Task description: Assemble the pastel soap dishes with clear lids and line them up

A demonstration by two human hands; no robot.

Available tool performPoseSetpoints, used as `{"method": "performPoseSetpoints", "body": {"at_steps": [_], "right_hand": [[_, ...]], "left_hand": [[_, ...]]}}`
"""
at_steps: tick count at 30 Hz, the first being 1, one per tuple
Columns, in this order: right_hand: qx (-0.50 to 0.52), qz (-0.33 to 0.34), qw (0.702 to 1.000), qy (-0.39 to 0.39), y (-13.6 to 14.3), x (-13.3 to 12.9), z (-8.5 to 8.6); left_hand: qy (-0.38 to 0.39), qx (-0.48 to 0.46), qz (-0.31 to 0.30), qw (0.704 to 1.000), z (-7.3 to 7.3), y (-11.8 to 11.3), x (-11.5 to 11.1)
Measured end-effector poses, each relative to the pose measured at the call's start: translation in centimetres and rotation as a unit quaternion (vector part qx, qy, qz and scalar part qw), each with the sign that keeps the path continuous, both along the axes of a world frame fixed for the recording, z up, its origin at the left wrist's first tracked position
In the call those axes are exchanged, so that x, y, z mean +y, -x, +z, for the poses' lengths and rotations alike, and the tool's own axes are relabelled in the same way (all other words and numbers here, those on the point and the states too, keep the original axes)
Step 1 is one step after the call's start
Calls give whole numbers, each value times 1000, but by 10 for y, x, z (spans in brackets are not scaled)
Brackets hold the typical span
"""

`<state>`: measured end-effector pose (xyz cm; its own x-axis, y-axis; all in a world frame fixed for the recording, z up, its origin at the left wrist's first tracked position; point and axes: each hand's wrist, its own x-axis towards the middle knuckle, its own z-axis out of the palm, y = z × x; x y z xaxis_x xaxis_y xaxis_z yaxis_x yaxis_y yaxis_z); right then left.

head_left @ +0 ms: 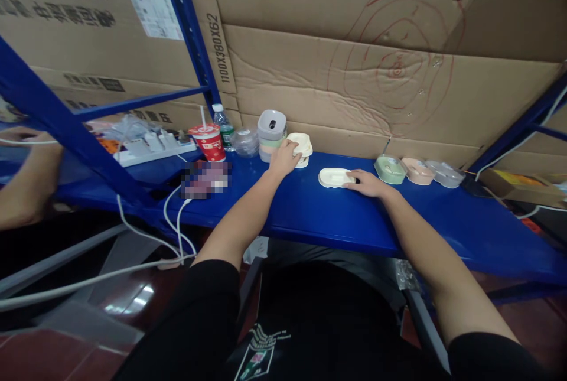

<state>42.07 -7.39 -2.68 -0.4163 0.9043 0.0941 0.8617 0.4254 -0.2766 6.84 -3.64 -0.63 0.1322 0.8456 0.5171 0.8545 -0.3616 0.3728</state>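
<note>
- Left: red cup point(211, 143), then a stack of containers point(271, 133) just beside the left hand.
- Left hand point(283, 159): closed on the upper cream piece point(300, 143), as far as the small view shows; another cream piece sits beneath.
- Right hand point(370, 184): thumb and fingers grip the right end of the cream dish point(333, 178), near the tabletop's point(328, 221) back half.
- Right: green container point(390, 170), apart from the dish, leaving sideways room.
</note>
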Motion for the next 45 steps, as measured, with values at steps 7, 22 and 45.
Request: {"method": "performPoseSetpoints", "body": {"at_steps": [7,22,45], "right_hand": [[-5,0,1000,5,1,-1,2],[-13,-3,1000,2,2,-3,3],[37,23,999,-14,-8,11,-9]], "left_hand": [[-3,0,-10,1000,-2,1,3],[3,0,9,1000,1,1,1],[-50,-34,-20,998,6,-2,-1]]}}
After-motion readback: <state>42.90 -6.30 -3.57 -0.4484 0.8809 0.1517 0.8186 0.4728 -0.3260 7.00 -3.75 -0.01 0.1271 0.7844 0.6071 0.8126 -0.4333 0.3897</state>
